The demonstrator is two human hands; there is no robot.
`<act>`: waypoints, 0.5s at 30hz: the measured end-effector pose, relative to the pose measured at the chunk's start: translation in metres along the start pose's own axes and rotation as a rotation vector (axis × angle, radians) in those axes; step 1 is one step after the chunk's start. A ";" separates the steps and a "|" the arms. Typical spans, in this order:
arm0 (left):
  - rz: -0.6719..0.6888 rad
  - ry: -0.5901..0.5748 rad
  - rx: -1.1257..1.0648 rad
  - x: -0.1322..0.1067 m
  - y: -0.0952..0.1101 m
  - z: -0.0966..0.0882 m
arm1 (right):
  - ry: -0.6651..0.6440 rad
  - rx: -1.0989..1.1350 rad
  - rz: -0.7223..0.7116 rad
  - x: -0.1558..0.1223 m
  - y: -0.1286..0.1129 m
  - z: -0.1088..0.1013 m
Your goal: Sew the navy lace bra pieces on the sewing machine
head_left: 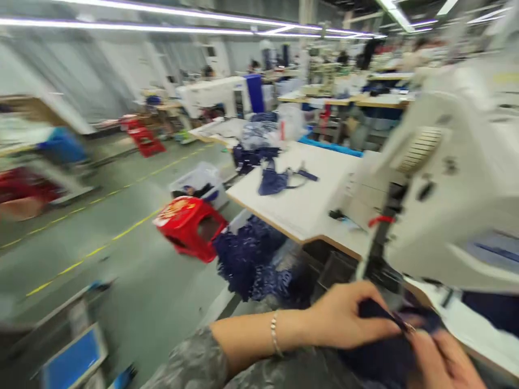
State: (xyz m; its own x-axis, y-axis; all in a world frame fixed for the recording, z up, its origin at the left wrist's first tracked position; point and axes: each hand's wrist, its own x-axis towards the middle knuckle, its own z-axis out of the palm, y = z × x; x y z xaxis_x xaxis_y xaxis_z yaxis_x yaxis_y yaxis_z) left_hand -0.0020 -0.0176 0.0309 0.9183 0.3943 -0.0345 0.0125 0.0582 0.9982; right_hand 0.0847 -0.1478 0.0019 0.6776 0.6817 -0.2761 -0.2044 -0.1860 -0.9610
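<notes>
My left hand, with a bracelet on the wrist, pinches a piece of dark navy fabric at the lower right. My right hand closes on the same fabric from the right, fingertips meeting the left hand's. Both hands sit just below the white sewing machine, in front of its needle area. The picture is blurred by motion.
A white work table carries a navy garment piece. A heap of navy fabric lies beside a red plastic stool on the grey floor. More tables, bins and distant workers fill the background.
</notes>
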 end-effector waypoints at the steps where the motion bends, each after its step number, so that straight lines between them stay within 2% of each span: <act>1: -0.006 -0.017 -0.012 0.002 0.000 -0.001 | 0.088 0.065 -0.006 -0.005 0.001 -0.004; 3: -0.073 -0.074 -0.095 0.007 -0.001 -0.004 | 0.146 0.269 -0.012 -0.008 0.000 -0.006; 7: -0.140 -0.096 -0.125 0.011 0.002 -0.006 | 0.072 0.474 0.010 0.000 -0.007 -0.004; 12: -0.116 -0.039 -0.019 0.010 0.003 0.002 | 0.054 0.468 0.009 -0.001 -0.007 -0.008; 15: -0.082 -0.005 0.032 0.010 -0.002 0.003 | 0.021 0.344 -0.105 -0.001 -0.003 -0.011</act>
State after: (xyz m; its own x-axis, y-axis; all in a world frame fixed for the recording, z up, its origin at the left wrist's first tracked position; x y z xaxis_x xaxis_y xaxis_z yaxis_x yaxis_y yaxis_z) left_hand 0.0084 -0.0169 0.0291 0.9157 0.3846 -0.1163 0.1006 0.0606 0.9931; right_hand 0.0929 -0.1558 0.0046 0.7207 0.6694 -0.1801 -0.3569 0.1356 -0.9242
